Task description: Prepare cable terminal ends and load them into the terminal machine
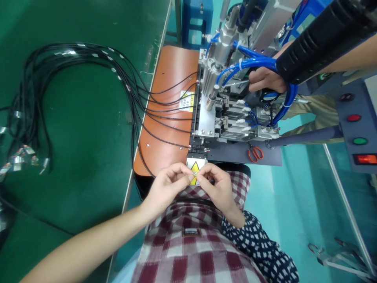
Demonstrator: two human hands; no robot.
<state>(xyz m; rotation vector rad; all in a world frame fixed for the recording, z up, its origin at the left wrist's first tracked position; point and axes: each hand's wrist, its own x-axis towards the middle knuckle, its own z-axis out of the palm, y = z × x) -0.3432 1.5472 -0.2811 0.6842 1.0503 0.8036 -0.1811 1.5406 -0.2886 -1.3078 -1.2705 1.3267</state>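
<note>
I have both hands at the near end of the machine [206, 118]; the left hand [169, 181] and the right hand [216, 182] each press thumb to forefinger, meeting at one small cable end [194, 173] over the yellow warning label [194, 166]; which fine wires each pinches is too small for me to tell. I judge the work partway along: about six black cables [165, 116] cross the orange plate [160, 153] and reach the machine's left edge, while the end at my fingertips is apart from it, its thin wires unsettled; more cables lie bunched on the green counter [85, 137] to the left, with a heap of bare wire ends [22, 153]; I cannot tell whether those are finished or left to do. For containers I make out only a blue plastic crate or stool [187, 23] at the far side, its contents hidden from me; a co-worker's hand [265, 80] is at the machine's far right; red-handled scissors [255, 153] lie right of the machine's near end.
</note>
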